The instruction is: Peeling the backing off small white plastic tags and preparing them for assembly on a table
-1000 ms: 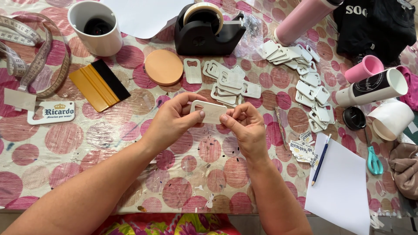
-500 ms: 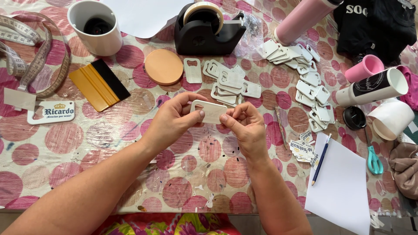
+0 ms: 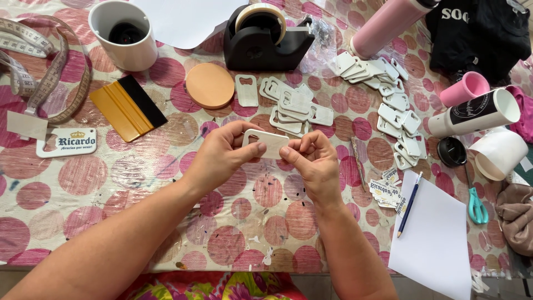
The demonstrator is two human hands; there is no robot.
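Note:
Both hands hold one small white flat bottle-opener blank just above the dotted tablecloth at the centre. My left hand pinches its left end between thumb and fingers. My right hand pinches its right end, fingertips pressed on the face. Just beyond the hands lies a loose heap of the same white blanks, and a long row of them curves off to the right.
A black tape dispenser, white mug, round orange coaster, yellow-and-black squeegee, measuring tape and a printed opener lie behind and left. Right: pink bottle, cups, stickers, pen, white paper, scissors.

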